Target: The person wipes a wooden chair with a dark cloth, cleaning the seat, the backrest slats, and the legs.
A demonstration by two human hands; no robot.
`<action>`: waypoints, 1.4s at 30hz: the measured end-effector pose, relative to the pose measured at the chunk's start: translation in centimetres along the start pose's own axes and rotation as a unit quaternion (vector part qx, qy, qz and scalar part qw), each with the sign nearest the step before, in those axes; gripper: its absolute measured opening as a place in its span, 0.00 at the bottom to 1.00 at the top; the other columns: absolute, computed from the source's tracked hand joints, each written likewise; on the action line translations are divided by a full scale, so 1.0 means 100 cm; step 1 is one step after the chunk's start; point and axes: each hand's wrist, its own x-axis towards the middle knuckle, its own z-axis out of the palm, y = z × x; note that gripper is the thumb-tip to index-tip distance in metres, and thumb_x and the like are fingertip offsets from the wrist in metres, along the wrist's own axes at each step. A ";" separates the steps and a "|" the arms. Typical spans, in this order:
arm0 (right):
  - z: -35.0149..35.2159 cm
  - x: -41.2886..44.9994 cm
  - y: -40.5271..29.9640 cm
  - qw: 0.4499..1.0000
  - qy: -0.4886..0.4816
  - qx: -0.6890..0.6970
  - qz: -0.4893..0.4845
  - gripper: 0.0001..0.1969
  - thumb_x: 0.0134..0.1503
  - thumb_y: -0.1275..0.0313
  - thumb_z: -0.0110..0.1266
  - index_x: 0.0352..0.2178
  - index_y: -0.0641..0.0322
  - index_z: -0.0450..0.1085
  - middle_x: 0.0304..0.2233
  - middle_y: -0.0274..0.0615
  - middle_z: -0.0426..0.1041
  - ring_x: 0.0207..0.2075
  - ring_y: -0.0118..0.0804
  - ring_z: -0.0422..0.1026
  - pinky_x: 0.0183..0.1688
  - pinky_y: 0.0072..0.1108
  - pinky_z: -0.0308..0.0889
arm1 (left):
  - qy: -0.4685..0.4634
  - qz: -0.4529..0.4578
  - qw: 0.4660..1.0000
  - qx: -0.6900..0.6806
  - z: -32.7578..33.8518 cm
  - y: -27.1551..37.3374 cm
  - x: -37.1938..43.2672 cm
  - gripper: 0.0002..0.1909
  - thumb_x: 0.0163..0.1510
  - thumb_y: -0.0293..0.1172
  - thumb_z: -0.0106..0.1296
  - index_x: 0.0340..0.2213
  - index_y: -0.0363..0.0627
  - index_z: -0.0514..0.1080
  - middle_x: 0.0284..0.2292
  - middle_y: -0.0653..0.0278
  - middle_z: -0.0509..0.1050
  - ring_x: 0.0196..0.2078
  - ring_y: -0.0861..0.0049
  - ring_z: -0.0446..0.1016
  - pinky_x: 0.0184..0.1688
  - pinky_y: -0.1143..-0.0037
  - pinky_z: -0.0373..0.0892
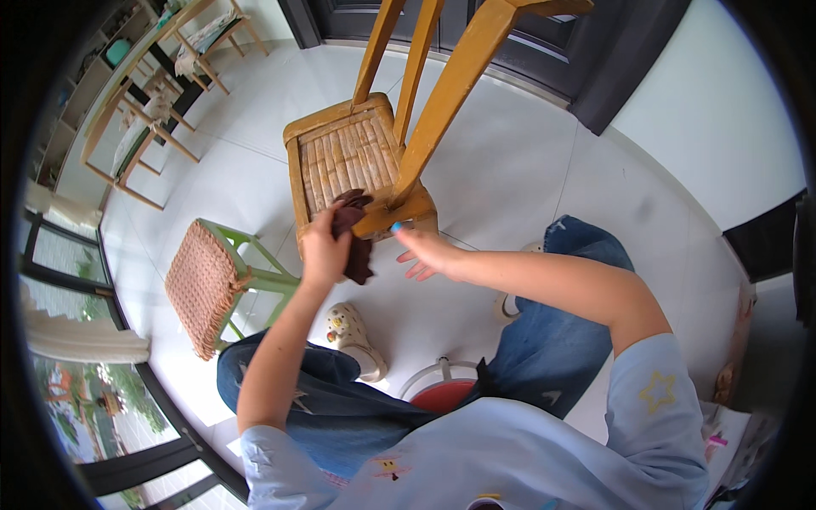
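Observation:
A wooden chair (pixel 413 127) with a slatted bamboo seat (pixel 347 153) stands in front of me. My left hand (pixel 326 248) grips a crumpled dark brown sheet (pixel 357 245) at the near left corner of the seat. Whether the sheet is cloth or sandpaper, I cannot tell. To the right of it, my right hand (pixel 432 254) is held out with its fingers apart and nothing in the palm. Something bright blue (pixel 396 227) shows at its thumb tip; whether it is nail colour or a small object is unclear.
At the left is a green plastic stool (pixel 258 274) with a woven pinkish cover (pixel 203 287). Below me is a red round seat (pixel 443 395) with a metal ring. Wooden chairs (pixel 143 143) line a table at the far left. A dark door (pixel 529 51) is behind the chair.

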 end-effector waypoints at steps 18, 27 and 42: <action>-0.055 0.052 0.026 0.773 0.362 0.495 -0.162 0.12 0.48 0.68 0.39 0.34 0.58 0.62 0.26 0.35 0.66 0.27 0.32 0.65 0.32 0.29 0.64 | -0.076 0.233 0.952 0.182 0.034 -0.027 0.017 0.09 0.44 0.30 0.51 0.29 0.42 0.66 0.28 0.58 0.69 0.31 0.61 0.67 0.34 0.69 0.65; -0.011 0.107 0.036 0.715 0.544 -0.087 -0.431 0.14 0.34 0.70 0.53 0.28 0.54 0.72 0.37 0.36 0.69 0.44 0.49 0.62 0.45 0.41 0.55 | -0.279 0.280 0.866 0.307 0.061 -0.045 0.072 0.34 0.43 0.43 0.53 0.46 0.35 0.56 0.50 0.45 0.55 0.50 0.52 0.56 0.50 0.63 0.55; -0.023 0.132 0.053 0.775 0.465 0.220 -0.367 0.10 0.32 0.75 0.50 0.22 0.56 0.71 0.35 0.33 0.72 0.47 0.49 0.64 0.51 0.47 0.52 | -0.323 0.396 0.827 0.235 0.053 -0.041 0.036 0.14 0.49 0.43 0.44 0.26 0.43 0.64 0.33 0.56 0.64 0.36 0.69 0.64 0.33 0.73 0.58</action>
